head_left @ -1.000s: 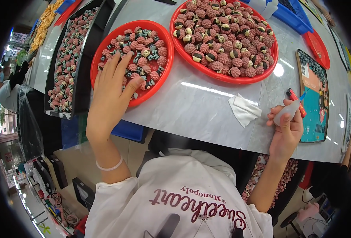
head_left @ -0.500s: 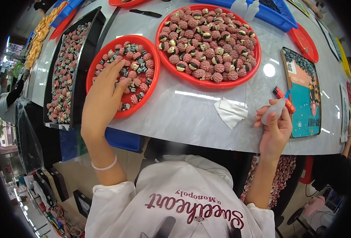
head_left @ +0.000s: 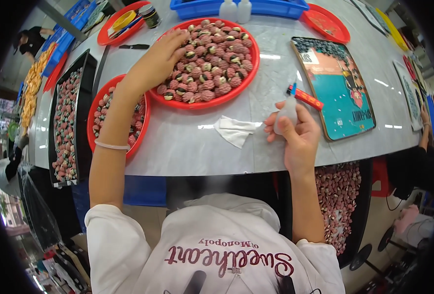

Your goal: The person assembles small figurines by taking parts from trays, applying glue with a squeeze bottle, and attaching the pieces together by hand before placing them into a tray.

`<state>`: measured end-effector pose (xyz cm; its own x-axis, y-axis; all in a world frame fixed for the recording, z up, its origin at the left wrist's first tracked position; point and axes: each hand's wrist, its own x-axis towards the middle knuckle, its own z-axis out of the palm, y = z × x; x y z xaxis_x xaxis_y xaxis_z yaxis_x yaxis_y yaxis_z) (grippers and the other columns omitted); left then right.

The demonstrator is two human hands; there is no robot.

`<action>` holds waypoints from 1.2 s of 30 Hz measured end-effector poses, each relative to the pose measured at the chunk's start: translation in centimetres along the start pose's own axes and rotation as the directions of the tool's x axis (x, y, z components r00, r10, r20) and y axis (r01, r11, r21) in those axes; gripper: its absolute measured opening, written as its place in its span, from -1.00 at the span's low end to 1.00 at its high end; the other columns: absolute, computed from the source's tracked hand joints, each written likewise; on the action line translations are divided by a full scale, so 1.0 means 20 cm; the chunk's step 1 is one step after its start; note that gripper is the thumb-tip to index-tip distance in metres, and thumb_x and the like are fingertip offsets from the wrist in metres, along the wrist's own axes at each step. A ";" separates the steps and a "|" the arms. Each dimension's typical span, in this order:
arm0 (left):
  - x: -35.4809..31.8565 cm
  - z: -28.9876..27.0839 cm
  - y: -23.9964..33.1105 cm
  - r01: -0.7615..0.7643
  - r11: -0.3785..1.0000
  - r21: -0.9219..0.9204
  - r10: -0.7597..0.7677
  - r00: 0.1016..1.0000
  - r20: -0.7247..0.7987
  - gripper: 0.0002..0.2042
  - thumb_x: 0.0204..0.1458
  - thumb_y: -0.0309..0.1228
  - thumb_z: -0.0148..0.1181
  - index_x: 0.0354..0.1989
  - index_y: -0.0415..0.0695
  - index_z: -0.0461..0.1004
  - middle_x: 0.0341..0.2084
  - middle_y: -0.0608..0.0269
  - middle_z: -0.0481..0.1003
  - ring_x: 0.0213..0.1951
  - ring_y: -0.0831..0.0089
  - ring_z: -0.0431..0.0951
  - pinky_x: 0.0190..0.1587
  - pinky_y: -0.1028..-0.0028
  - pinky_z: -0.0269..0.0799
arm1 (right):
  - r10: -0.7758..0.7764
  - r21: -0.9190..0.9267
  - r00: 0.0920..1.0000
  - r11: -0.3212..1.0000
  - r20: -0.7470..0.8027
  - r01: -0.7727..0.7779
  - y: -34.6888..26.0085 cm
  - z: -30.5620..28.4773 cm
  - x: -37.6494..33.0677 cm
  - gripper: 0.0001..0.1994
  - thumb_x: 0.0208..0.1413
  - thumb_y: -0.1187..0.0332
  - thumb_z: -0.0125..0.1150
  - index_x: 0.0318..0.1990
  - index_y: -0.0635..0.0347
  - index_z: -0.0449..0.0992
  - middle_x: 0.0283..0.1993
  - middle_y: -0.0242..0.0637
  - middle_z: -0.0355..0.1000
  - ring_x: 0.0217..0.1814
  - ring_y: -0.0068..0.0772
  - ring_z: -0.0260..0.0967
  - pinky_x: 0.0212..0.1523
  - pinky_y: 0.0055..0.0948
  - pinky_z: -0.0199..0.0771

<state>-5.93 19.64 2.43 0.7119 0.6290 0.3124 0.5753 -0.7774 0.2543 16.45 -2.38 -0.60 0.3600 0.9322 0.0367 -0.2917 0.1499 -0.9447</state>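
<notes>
My left hand [head_left: 160, 61] reaches over the left rim of the large round red tray [head_left: 226, 103]. Its fingers stretch down to the heaped pink bumpy berry-like pieces [head_left: 204, 73], many with black and cream parts. No piece shows in those fingers. Under my left forearm stands a smaller red tray [head_left: 147, 120], partly covered, with more pink pieces and some grey ones. My right hand [head_left: 299, 139] is closed around a translucent white squeeze bottle [head_left: 287, 115], its blue tip pointing up. Just behind the bottle a red tube-shaped thing [head_left: 309, 98] lies on the table.
A white folded cloth [head_left: 234, 131] lies between the large tray and my right hand. To the right is a teal and orange printed board [head_left: 337, 98] with dark pieces along its top. A black bin [head_left: 87, 78] of pieces stands left; a blue tray [head_left: 266, 11] and two white bottles stand behind.
My left hand has gone from the smaller red tray to the large one, up and right. The view has shifted; my right hand still holds the squeeze bottle.
</notes>
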 end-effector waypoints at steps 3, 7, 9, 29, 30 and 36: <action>0.03 0.05 0.08 -0.056 0.993 0.106 0.064 0.996 -0.068 -0.72 0.04 -0.41 -0.06 -0.06 -0.17 0.35 0.02 0.01 0.27 0.03 0.10 0.27 0.05 0.32 0.21 | -0.031 -0.008 0.999 0.999 0.024 0.031 0.01 -0.03 0.00 -0.68 0.04 0.34 0.11 -0.12 0.40 0.29 -0.42 -0.17 0.42 -0.46 -0.47 0.36 -0.52 -0.62 0.34; 0.03 0.04 0.10 0.082 0.982 0.169 -0.073 0.996 -0.060 -0.77 0.01 -0.44 -0.03 -0.15 -0.17 0.41 -0.06 0.11 0.35 -0.02 0.18 0.33 0.00 0.41 0.24 | -0.045 0.016 0.999 0.999 0.012 0.045 0.02 -0.04 0.00 -0.65 0.03 0.33 0.13 -0.10 0.39 0.27 -0.41 -0.17 0.42 -0.48 -0.48 0.36 -0.53 -0.62 0.33; 0.04 0.01 0.11 0.100 0.984 0.149 -0.086 0.992 -0.094 -0.81 -0.04 -0.46 0.02 -0.25 -0.21 0.44 -0.20 0.09 0.42 -0.14 0.15 0.40 -0.10 0.39 0.29 | -0.062 0.026 0.998 0.998 0.004 0.062 0.02 -0.04 0.01 -0.63 0.02 0.33 0.15 -0.09 0.39 0.26 -0.41 -0.17 0.42 -0.48 -0.49 0.36 -0.54 -0.63 0.32; -0.15 -0.16 0.33 0.162 0.905 -0.393 -0.266 0.937 -0.225 -0.81 0.06 -0.47 -0.03 -0.19 -0.24 0.42 -0.32 0.32 0.47 -0.31 0.61 0.44 -0.23 0.61 0.33 | -0.141 -0.278 0.990 0.952 -0.017 0.130 -0.17 -0.05 0.05 -0.77 -0.16 0.47 0.30 -0.32 0.33 0.43 -0.39 -0.32 0.42 -0.36 -0.63 0.32 -0.35 -0.69 0.33; -0.21 -0.14 0.37 0.160 0.823 -0.545 -0.316 0.926 -0.205 -0.85 0.04 -0.49 -0.01 -0.26 -0.25 0.43 -0.35 0.25 0.48 -0.28 0.53 0.45 -0.23 0.57 0.36 | -0.131 -0.295 0.991 0.948 -0.035 0.116 -0.17 -0.05 0.04 -0.77 -0.16 0.47 0.30 -0.32 0.33 0.43 -0.39 -0.32 0.42 -0.36 -0.63 0.32 -0.35 -0.69 0.33; -0.55 0.00 0.50 0.128 0.360 -0.924 -0.438 0.898 -0.046 -0.85 0.01 -0.58 0.01 -0.24 -0.33 0.39 -0.24 0.04 0.43 -0.22 0.42 0.45 -0.21 0.52 0.40 | -0.259 -0.545 0.966 0.808 0.016 0.225 -0.18 0.04 0.04 -0.81 -0.16 0.49 0.30 -0.37 0.35 0.45 -0.47 -0.38 0.38 -0.45 -0.66 0.28 -0.43 -0.73 0.25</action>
<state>-8.06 4.99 1.51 0.3689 0.9051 0.2114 -0.0744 -0.1979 0.9774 17.01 -1.93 3.18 0.4092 0.8668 0.2849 0.3281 0.1515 -0.9324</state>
